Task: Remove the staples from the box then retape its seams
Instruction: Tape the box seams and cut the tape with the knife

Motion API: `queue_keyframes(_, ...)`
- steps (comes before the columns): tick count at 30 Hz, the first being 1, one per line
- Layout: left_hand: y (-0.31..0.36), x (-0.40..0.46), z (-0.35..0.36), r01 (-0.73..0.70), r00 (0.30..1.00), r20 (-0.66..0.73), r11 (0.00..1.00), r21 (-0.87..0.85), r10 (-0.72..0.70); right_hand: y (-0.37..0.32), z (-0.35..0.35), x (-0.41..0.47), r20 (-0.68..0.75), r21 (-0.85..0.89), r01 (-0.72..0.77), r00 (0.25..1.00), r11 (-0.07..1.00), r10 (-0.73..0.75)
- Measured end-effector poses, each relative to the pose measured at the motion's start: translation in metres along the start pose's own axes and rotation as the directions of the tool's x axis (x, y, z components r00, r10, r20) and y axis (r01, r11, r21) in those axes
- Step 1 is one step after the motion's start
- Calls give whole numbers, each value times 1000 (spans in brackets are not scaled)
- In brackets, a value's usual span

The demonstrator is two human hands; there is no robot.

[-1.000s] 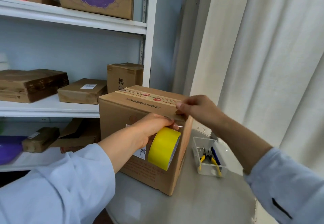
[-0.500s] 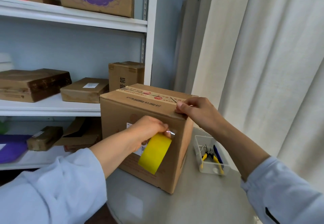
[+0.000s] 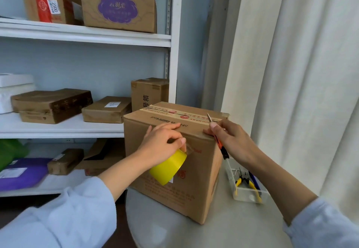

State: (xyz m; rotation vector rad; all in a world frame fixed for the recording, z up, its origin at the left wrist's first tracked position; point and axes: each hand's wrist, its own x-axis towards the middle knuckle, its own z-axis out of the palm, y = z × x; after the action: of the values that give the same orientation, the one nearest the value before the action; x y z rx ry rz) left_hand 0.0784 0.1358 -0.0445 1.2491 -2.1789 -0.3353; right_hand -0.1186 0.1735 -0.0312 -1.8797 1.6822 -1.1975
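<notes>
Taping the top edge
Your left hand [image 3: 161, 146] grips the tape roll [image 3: 168, 168]; your right hand [image 3: 231, 141], at 3 o'clock, clasps the cutter [image 3: 218, 140]. Press the strip flat on the box [image 3: 174, 170] before cutting.

Your grey desk [image 3: 223, 234] carries the cardboard box [image 3: 194, 179] upright, with a clear plastic tray [image 3: 250, 194] just beside it on the right. White shelf unit [image 3: 58, 129] behind it: middle shelf holds flat brown parcels [image 3: 50, 105], top shelf two cartons [image 3: 118, 8].
</notes>
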Motion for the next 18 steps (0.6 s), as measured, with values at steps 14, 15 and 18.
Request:
queue_keyframes(14, 43, 0, 23, -25, 996, -83, 984, 177, 41, 5, -13, 3, -36, -220, -14, 999, 975, 6)
queue_keyframes(15, 44, 1, 16, -21, 998, -60, 992, 128, 29, 4, -13, 0, -41, -244, -5, 999, 970, -5)
queue_keyframes(18, 33, 7, -10, 38, 999, -5, 998, -41, -38, -2, -10, -14, -67, -269, 51, 995, 962, -72)
